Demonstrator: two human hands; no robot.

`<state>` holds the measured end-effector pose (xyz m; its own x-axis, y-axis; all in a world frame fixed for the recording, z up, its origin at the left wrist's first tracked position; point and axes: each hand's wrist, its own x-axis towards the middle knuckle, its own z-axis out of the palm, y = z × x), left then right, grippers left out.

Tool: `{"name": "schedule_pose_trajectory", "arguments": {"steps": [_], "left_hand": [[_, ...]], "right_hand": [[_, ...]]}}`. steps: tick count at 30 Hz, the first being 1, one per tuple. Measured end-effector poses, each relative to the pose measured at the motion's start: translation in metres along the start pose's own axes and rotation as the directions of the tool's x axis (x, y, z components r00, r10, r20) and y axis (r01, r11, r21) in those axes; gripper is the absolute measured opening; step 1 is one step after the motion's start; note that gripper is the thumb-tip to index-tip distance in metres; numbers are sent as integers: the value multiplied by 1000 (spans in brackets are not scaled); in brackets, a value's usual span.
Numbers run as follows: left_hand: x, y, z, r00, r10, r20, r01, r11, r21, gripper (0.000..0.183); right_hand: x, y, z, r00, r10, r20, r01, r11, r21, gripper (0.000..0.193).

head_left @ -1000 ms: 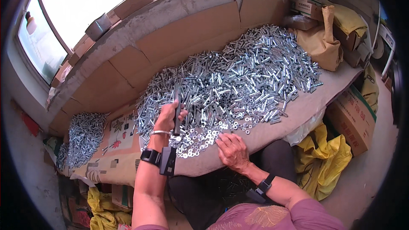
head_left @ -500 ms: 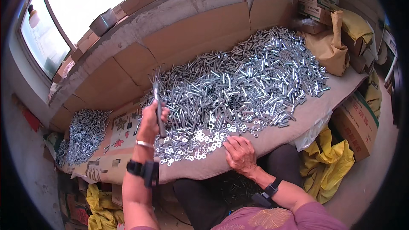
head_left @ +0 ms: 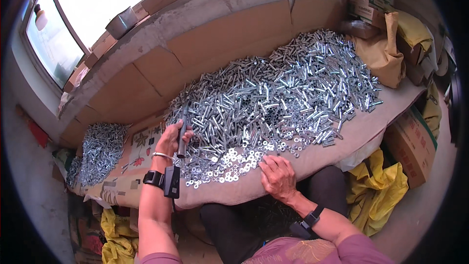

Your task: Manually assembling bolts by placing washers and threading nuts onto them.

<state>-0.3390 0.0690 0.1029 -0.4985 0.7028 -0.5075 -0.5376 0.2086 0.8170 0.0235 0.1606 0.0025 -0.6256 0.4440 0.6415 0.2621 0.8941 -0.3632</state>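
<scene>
My left hand (head_left: pixel 172 138) is wrapped round the grey handle of a small metal hand rake (head_left: pixel 183 127). Its far end meets the left side of a large heap of metal sleeves (head_left: pixel 273 88), where its prongs blur into the pieces. My right hand (head_left: pixel 278 178) rests by the front edge of the padded worktop, fingers loosely bent and slightly apart. Its fingertips lie beside shiny washers (head_left: pixel 229 168) spread along the heap's near side. I see nothing held in it, though the palm side is hidden.
A smaller heap of metal bolts (head_left: pixel 101 151) lies far left on patterned cloth (head_left: pixel 139 146). Cardboard sheets (head_left: pixel 229 36) line the wall behind. Tan sacks (head_left: pixel 378 51) and stacked boxes (head_left: pixel 366 2) stand back right. A carton (head_left: pixel 410 146) and yellow bags (head_left: pixel 376 190) are beside my knee.
The hand rake's pronged end has come down from above onto the sleeve heap, my left hand tilting with it. My right hand stays by the washers. The whole view has shifted slightly.
</scene>
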Motion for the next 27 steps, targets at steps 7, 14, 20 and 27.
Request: {"name": "schedule_pose_trajectory", "arguments": {"steps": [7, 14, 20, 27], "left_hand": [[-78, -15, 37, 998, 53, -43, -48, 994, 99, 39], [-118, -10, 65, 973, 200, -118, -165, 953, 255, 39], [-31, 27, 123, 968, 188, 167, -238, 899, 368, 38], [64, 33, 202, 965, 125, 228, -216, 876, 431, 33]], "right_hand": [[-3, 0, 0, 1000, 2, -11, -1, 1000, 16, 31], [-2, 3, 1, 1000, 21, 3, -21, 1000, 14, 30], [-3, 3, -1, 1000, 25, 15, -25, 1000, -7, 30], [-6, 5, 2, 997, 54, 47, -54, 998, 9, 33]]}}
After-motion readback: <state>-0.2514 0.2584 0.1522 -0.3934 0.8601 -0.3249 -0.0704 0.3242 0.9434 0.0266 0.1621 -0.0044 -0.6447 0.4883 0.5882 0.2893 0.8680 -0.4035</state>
